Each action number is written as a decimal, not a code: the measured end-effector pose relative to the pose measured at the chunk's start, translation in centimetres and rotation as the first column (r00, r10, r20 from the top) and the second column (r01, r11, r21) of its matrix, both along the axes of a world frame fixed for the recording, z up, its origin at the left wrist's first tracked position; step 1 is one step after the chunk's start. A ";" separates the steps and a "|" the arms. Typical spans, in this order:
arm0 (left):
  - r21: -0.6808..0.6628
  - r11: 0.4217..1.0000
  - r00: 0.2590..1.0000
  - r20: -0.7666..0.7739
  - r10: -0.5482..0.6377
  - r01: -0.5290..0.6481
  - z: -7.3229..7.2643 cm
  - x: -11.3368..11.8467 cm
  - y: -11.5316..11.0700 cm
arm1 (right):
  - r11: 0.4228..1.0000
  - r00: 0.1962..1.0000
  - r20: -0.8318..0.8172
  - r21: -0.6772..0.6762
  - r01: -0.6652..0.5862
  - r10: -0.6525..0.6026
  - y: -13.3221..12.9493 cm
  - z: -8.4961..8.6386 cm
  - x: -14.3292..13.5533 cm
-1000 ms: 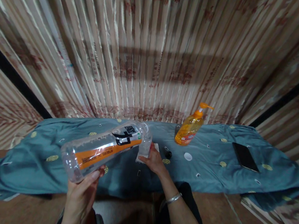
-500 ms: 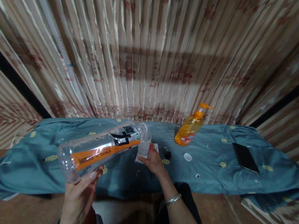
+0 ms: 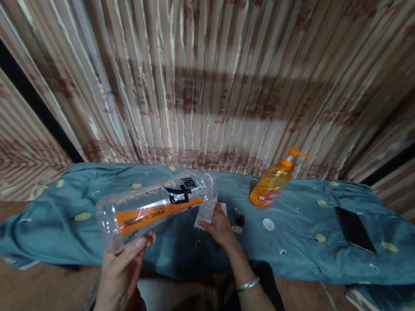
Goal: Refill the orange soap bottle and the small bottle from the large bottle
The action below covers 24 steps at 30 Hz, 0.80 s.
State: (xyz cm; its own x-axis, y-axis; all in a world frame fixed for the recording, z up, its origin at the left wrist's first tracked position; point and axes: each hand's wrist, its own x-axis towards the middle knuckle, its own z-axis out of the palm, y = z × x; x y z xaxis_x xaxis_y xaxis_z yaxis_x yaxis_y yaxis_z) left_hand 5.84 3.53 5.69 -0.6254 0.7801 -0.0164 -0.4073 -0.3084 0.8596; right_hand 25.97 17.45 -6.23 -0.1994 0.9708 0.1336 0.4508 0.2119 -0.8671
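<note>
My left hand (image 3: 125, 262) is closed round the base end of a large clear plastic bottle (image 3: 154, 204) with an orange and black printed label. The bottle lies tilted on its side in the air, its mouth to the right. At that mouth is a small clear container (image 3: 207, 208), gripped by my right hand (image 3: 221, 227), which wears a silver bangle. A white piece like paper or a tissue (image 3: 197, 224) shows beneath it. I cannot make out liquid passing between the two. Close to my right hand lie a small black cap-like piece (image 3: 239, 218) and a white round lid (image 3: 268, 224).
An orange pump bottle (image 3: 271, 185) stands at the back right of the teal cloth-covered surface (image 3: 294, 255). Farther right lies a black phone (image 3: 355, 230). A striped curtain (image 3: 209, 89) hangs behind, with black poles (image 3: 413, 148) at both sides.
The whole view has shifted, so everything appears slightly farther right. Both hands keep their hold, and the bottle stays tilted against the small container with little change.
</note>
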 end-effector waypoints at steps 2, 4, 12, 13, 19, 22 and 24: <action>0.023 1.000 1.000 -0.026 -0.002 0.002 -0.2 -0.1 -0.1 | 1.000 1.000 0.007 0.000 0.005 -0.005 0.0 0.0 0.0; 0.033 0.999 0.998 -0.056 -0.032 0.033 -0.4 -0.3 -0.2 | 1.000 1.000 0.010 0.000 0.012 -0.012 0.0 0.0 0.0; -0.026 1.000 0.999 0.036 -0.015 0.016 0.6 0.2 0.0 | 1.000 1.000 0.030 -0.012 0.011 -0.010 -0.2 0.2 0.1; -0.028 1.000 0.999 0.044 -0.010 0.011 0.8 0.3 0.1 | 1.000 1.000 0.029 -0.005 0.009 -0.009 -0.2 0.2 0.1; -0.026 1.000 0.998 0.055 0.013 -0.012 0.6 0.6 0.2 | 1.000 0.999 0.031 0.003 0.011 -0.011 -0.3 0.4 0.0; -0.017 1.000 0.999 0.040 -0.008 0.009 0.2 0.3 0.2 | 1.000 1.000 0.030 0.005 0.009 -0.009 -0.3 0.5 0.0; 0.005 1.000 1.000 0.012 -0.024 0.024 0.2 0.2 0.2 | 1.000 0.999 0.035 0.001 0.013 -0.013 -0.3 0.5 0.0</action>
